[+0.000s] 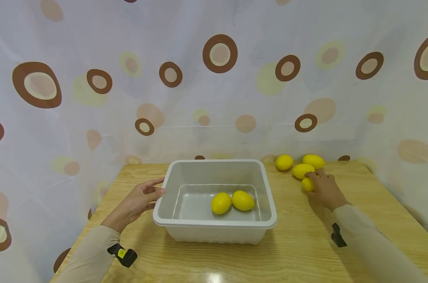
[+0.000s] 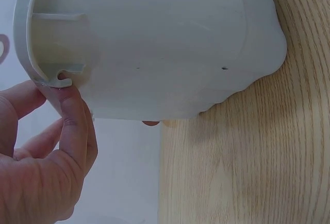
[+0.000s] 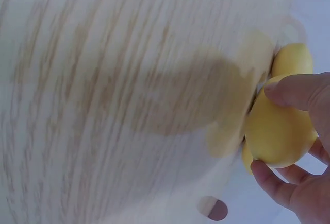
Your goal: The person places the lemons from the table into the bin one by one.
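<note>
A white plastic basin [image 1: 214, 223] stands on the table with two yellow lemons [image 1: 221, 203] lying inside, toward its right half. My left hand [image 1: 138, 202] holds the basin's left rim [image 2: 23, 38], thumb and fingers on either side of it. At the right, my right hand [image 1: 323, 189] grips a lemon [image 3: 278, 126] between thumb and fingertips; in the head view the hand partly hides that lemon. Close beyond it lie three more lemons: one [image 1: 303, 171] right beside the held one, one [image 1: 313, 161] behind, and one [image 1: 284, 162] to the left.
The wooden table [image 1: 291, 251] ends at a patterned curtain [image 1: 185, 102], which hangs along the back and both sides. Small black devices are strapped at the left wrist [image 1: 123, 254] and the right wrist [image 1: 338, 235].
</note>
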`<act>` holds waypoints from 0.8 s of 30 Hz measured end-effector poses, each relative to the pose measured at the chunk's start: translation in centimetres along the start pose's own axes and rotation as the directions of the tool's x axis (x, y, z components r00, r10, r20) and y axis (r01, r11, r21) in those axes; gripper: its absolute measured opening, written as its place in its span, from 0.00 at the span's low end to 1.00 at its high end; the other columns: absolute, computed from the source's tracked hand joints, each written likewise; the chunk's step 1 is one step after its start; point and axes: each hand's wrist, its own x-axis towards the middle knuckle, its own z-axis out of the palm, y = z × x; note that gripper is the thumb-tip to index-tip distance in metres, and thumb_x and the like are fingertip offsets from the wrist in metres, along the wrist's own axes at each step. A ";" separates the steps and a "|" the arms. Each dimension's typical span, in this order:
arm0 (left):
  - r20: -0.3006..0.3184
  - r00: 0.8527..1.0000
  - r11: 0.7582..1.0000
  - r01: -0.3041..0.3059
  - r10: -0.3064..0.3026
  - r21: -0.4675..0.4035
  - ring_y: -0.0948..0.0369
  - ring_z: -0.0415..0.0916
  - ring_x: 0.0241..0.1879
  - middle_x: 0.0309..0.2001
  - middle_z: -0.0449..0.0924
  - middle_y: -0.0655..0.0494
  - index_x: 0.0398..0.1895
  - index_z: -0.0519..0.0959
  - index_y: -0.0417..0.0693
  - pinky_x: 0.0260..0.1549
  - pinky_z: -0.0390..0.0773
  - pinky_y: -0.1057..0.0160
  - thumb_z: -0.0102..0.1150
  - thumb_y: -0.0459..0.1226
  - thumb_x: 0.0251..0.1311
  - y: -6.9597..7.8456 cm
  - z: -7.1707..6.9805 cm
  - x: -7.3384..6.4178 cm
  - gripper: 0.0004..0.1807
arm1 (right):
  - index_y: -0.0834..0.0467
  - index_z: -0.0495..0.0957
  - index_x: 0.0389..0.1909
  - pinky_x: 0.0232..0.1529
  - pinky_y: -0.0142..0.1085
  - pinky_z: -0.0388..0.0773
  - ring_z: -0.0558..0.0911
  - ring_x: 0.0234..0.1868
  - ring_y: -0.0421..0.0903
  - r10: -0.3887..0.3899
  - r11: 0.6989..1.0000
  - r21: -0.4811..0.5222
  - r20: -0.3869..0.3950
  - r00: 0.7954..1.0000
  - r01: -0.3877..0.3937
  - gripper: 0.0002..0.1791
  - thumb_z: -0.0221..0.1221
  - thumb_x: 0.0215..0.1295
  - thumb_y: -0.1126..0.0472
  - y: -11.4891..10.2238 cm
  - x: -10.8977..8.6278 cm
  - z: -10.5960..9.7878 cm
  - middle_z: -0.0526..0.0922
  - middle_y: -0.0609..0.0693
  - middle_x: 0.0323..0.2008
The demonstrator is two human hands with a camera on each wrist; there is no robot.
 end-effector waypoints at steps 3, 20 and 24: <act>-0.003 1.000 1.000 0.003 -0.003 0.002 0.60 0.78 0.46 0.50 0.77 0.46 0.73 0.57 0.43 0.49 0.79 0.56 0.57 0.42 0.67 0.0 0.0 0.0 0.35 | 0.68 0.69 0.55 0.44 0.63 0.67 0.69 0.44 0.72 -0.047 0.999 -0.026 -0.017 0.999 0.047 0.27 0.65 0.57 0.62 -0.3 -0.1 -0.4 0.67 0.73 0.52; 0.000 1.000 1.000 0.000 0.000 0.007 0.60 0.78 0.47 0.53 0.76 0.42 0.73 0.56 0.42 0.50 0.79 0.55 0.56 0.41 0.67 0.1 0.1 0.0 0.34 | 0.65 0.73 0.55 0.41 0.54 0.73 0.76 0.37 0.60 -0.278 0.961 -0.046 -0.169 0.946 0.274 0.29 0.68 0.50 0.64 -7.0 0.6 -6.6 0.77 0.66 0.47; 0.001 1.000 1.000 0.004 -0.004 0.003 0.60 0.78 0.47 0.53 0.75 0.41 0.73 0.56 0.43 0.50 0.79 0.54 0.56 0.42 0.67 0.1 0.0 -0.1 0.35 | 0.63 0.72 0.57 0.45 0.55 0.71 0.75 0.42 0.61 -0.271 0.963 -0.040 -0.156 0.950 0.268 0.29 0.67 0.53 0.63 -9.4 0.7 -7.9 0.77 0.64 0.49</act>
